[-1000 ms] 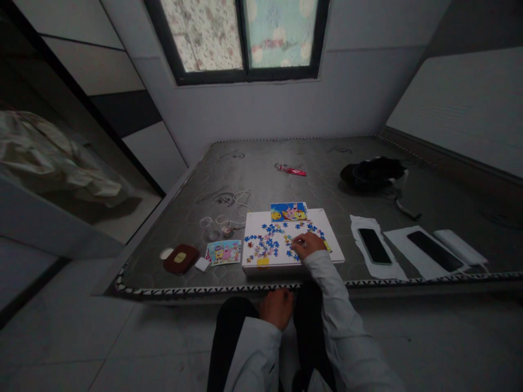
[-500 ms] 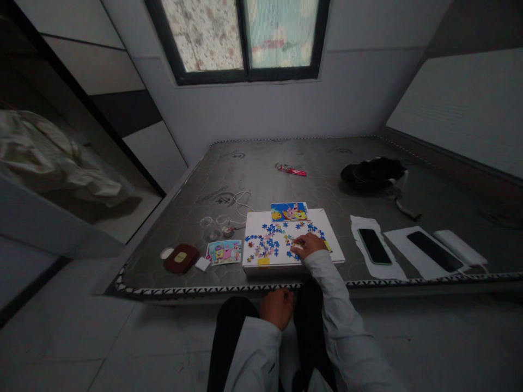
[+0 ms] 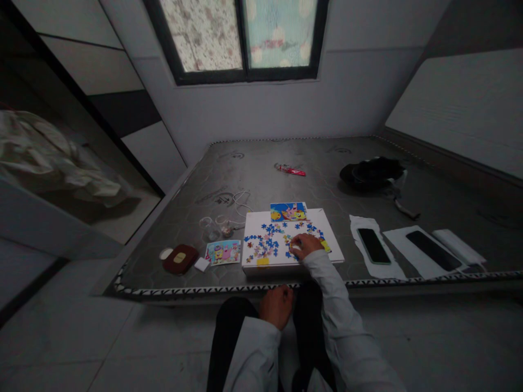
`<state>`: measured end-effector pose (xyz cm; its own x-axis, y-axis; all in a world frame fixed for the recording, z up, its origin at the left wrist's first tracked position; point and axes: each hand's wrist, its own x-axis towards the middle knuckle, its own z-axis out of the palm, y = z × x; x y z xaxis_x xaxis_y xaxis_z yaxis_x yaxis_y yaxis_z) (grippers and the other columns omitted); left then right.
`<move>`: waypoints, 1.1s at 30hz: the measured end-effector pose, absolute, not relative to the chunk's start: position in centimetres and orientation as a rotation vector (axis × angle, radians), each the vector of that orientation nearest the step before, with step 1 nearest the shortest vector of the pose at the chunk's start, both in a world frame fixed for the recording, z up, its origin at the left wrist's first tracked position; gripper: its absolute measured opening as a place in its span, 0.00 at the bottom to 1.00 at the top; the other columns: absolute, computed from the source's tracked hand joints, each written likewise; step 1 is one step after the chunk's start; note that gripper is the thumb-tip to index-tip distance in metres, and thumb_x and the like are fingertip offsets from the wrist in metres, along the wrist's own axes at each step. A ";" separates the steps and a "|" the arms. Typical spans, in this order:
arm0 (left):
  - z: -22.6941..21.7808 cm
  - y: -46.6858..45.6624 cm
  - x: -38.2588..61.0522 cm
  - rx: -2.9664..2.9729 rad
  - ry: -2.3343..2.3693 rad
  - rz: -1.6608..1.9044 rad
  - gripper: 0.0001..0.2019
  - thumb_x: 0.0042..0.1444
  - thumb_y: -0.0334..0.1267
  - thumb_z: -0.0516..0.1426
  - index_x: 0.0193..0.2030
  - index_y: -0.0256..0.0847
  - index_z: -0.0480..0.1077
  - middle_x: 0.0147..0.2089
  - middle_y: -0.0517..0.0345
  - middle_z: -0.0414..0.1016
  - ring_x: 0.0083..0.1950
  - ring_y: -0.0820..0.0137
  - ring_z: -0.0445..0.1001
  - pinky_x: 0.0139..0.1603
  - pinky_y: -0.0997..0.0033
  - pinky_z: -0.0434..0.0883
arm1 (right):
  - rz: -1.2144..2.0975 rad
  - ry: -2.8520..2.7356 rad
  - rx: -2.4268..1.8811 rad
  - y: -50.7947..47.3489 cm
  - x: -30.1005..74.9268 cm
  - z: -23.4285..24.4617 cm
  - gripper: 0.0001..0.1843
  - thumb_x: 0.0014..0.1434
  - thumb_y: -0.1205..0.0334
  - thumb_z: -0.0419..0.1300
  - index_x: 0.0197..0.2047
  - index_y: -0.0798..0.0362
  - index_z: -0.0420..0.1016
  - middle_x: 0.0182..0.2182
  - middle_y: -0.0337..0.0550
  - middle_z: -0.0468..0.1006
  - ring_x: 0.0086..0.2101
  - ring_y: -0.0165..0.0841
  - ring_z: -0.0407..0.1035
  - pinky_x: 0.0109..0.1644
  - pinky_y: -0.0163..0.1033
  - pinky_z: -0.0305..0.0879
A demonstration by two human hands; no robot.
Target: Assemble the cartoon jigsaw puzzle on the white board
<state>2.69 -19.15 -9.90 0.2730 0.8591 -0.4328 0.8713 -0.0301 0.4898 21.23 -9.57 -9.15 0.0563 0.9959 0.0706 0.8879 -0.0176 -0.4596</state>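
Observation:
A white board (image 3: pixel 327 231) lies near the front edge of a grey mattress (image 3: pixel 286 179). Several loose jigsaw pieces (image 3: pixel 265 242), mostly blue, are scattered on it, and a joined strip of cartoon picture (image 3: pixel 288 211) sits at its far edge. My right hand (image 3: pixel 306 245) rests on the board among the pieces, fingers curled and pinched on something too small to make out. My left hand (image 3: pixel 277 306) hangs below the mattress edge above my lap, fingers curled into a loose fist with nothing seen in it.
Left of the board lie a cartoon picture card (image 3: pixel 224 252), a brown case (image 3: pixel 180 258), a clear cup (image 3: pixel 208 227) and a white cable (image 3: pixel 239 202). Two phones (image 3: pixel 371 245) (image 3: pixel 433 249) lie on white paper at the right. A black bundle (image 3: pixel 371 173) and red wrapper (image 3: pixel 291 170) lie farther back.
My right hand has shifted slightly left over the pieces, fingers working at the same spot. The left hand has stayed in place.

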 end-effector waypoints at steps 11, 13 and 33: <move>-9.6 -18.9 2.6 1.845 1.514 0.170 0.16 0.65 0.41 0.47 0.40 0.45 0.76 0.40 0.58 0.80 0.43 0.69 0.76 0.41 0.75 0.64 | 0.490 -1.864 -1.822 -9.5 21.0 -9.7 0.10 0.49 0.65 0.65 0.37 0.48 0.76 0.34 0.37 0.81 0.38 0.33 0.74 0.44 0.37 0.63; -9.6 -18.9 2.5 1.844 1.501 0.204 0.15 0.65 0.41 0.47 0.39 0.45 0.76 0.37 0.58 0.80 0.41 0.70 0.76 0.39 0.75 0.63 | 0.504 -1.834 -1.808 -9.6 20.8 -9.6 0.10 0.49 0.66 0.64 0.37 0.47 0.77 0.33 0.37 0.81 0.37 0.32 0.74 0.44 0.36 0.64; -8.4 -14.6 2.6 1.765 1.485 1.005 0.15 0.63 0.47 0.51 0.48 0.45 0.73 0.30 0.62 0.75 0.27 0.75 0.70 0.33 0.77 0.64 | 0.925 -1.351 -1.506 -10.5 19.8 -8.7 0.08 0.49 0.59 0.61 0.33 0.51 0.73 0.28 0.42 0.82 0.32 0.35 0.77 0.37 0.38 0.71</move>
